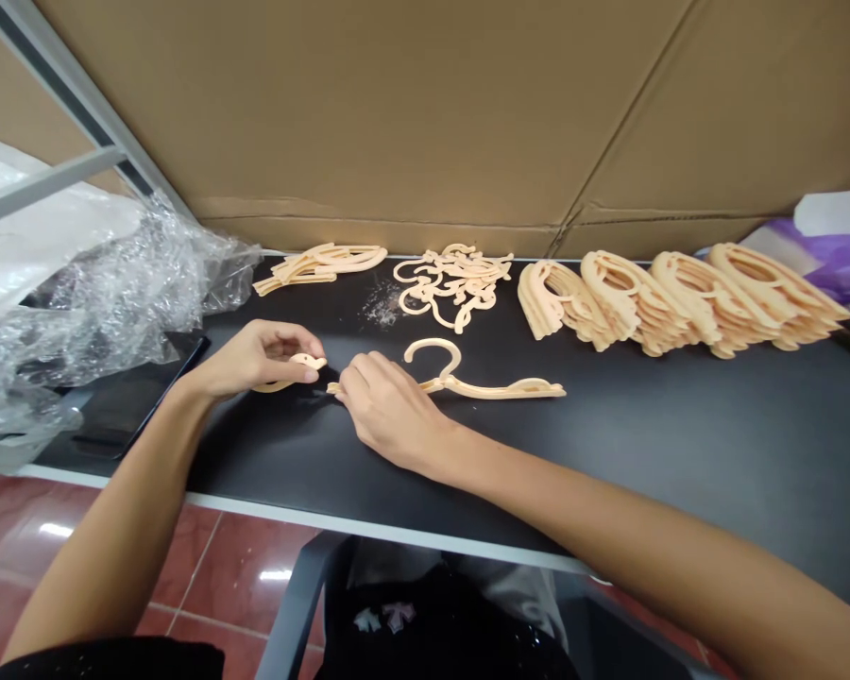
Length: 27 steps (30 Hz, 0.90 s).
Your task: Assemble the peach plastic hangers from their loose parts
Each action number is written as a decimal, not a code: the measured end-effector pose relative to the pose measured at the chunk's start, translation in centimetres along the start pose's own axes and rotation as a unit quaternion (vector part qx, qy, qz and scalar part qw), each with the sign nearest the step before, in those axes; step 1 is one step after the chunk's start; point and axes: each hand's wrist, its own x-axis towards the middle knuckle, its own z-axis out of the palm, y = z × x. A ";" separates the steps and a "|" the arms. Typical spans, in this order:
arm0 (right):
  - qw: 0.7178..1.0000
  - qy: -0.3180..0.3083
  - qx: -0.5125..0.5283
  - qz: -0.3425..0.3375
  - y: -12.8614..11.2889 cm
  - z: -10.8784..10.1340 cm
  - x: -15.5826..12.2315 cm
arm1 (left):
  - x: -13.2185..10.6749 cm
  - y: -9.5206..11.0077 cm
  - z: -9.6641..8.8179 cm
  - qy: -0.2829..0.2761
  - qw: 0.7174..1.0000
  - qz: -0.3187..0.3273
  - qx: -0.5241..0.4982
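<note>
Pinched between the thumb and fingers of my left hand is a cream plastic hanger hook, its curved part partly hidden by the hand. My right hand is closed over the left arm of a cream folding clothes hanger, and the tip of that arm pokes out past the fingers. The hanger lies on the black table with its hook pointing away from me and its right arm stretched out. A small gap separates the two hands.
Loose hanger arms lie at the back left, beside a tangled heap of loose hooks. Several stacks of folded hangers line the back right. Bubble wrap and a dark flat device occupy the left side. Cardboard stands behind.
</note>
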 end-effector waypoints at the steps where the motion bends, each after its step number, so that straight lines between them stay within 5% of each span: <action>1: 1.000 0.000 -0.002 0.002 0.0 0.0 0.0 | 0.1 0.0 0.2 0.008 1.000 0.005 -0.017; 15: 1.000 0.007 -0.001 0.012 0.1 0.3 -0.1 | 0.6 -0.6 1.3 0.086 0.993 0.044 -0.066; 21: 1.000 0.009 -0.008 0.019 0.1 0.2 -0.1 | 0.7 -1.1 1.6 0.150 0.977 0.106 0.107; 27: 1.000 0.005 -0.011 0.022 0.0 0.2 0.0 | 0.6 -1.3 1.0 0.185 0.923 0.206 0.269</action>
